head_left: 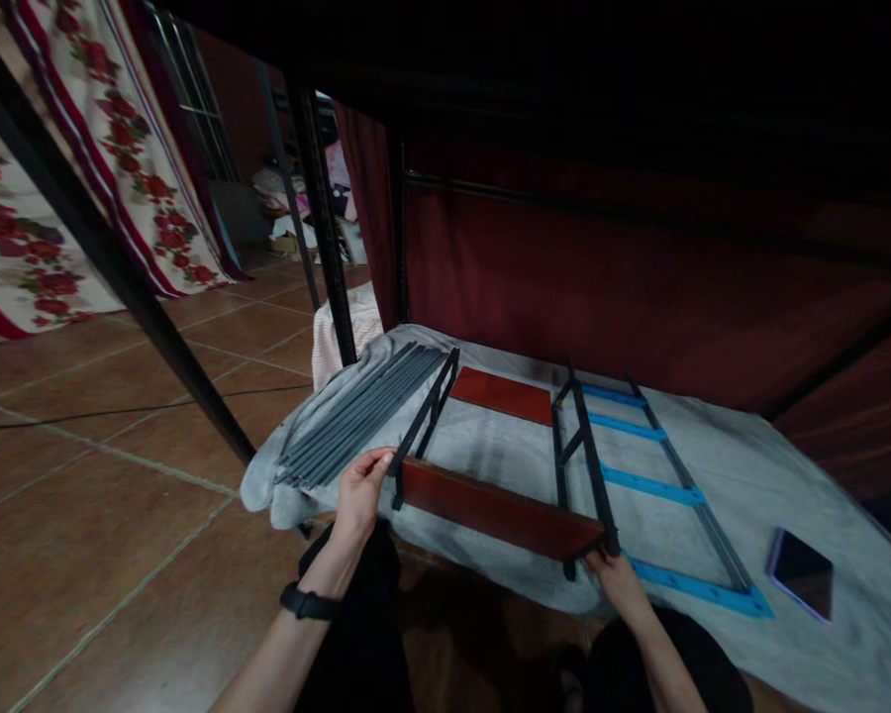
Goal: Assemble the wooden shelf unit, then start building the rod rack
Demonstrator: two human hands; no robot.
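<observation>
Tiled floor (193, 555) is stretching out to the left of the bed. Black metal bed frame (327, 228) is standing over the work area, its posts rising at the left. Maroon curtain (601, 287) is hanging along the bed's far side; floral curtain (141, 188) is hanging across the floor, upper left. Grey blanket (728, 456) is covering the bed and bearing all the parts.

Black metal frame (590, 456) is resting on the blanket in front of the person, its two side pieces running away from the knees. Blue-runged frame (649, 485) is lying just to its right. Bundle of grey tubes (363, 411) is lying at its left, roughly side by side. Front reddish-brown board (490, 507) is spanning the near end, broad face toward the person; rear reddish-brown board (501, 396) is spanning farther back.

Left hand (362, 493): grip is pinching the near left end of the metal frame. Right hand (616, 579): touching the near right corner, fingers partly hidden; cannot tell whether this grip is closing around it.

Phone (800, 571) is lying at far right. Black wristband (310, 602) is circling the left wrist.
</observation>
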